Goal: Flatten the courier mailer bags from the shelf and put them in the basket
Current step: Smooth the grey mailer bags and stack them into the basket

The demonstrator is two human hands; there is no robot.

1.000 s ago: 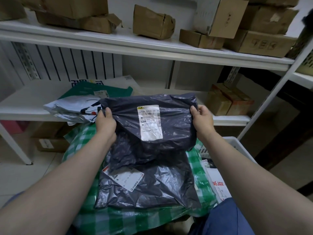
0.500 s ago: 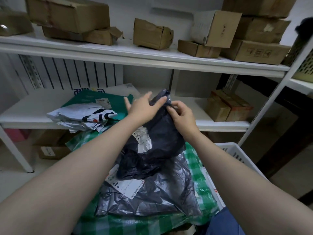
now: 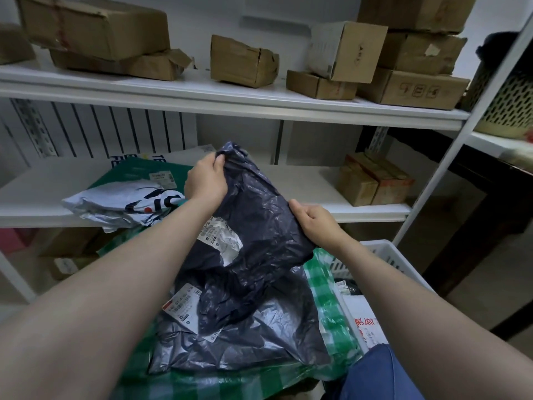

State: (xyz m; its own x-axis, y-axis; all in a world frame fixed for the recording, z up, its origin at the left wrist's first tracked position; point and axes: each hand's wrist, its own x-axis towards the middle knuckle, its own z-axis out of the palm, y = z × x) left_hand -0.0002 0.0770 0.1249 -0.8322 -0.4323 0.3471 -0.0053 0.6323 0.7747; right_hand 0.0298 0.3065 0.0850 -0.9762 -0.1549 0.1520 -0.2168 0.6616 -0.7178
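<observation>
Mid-flatten, I'd say: left hand (image 3: pixel 206 183) pinches the dark mailer bag (image 3: pixel 259 220) by its top corner, and right hand (image 3: pixel 315 223) has fingers curled on its side edge. It's held over the pile (image 3: pixel 239 342), near the basket (image 3: pixel 386 254). Next it needs pulling taut.

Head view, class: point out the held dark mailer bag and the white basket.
held dark mailer bag (image 3: pixel 259 226): head view, its creased middle.
white basket (image 3: pixel 380 246): head view, its far rim.
</observation>
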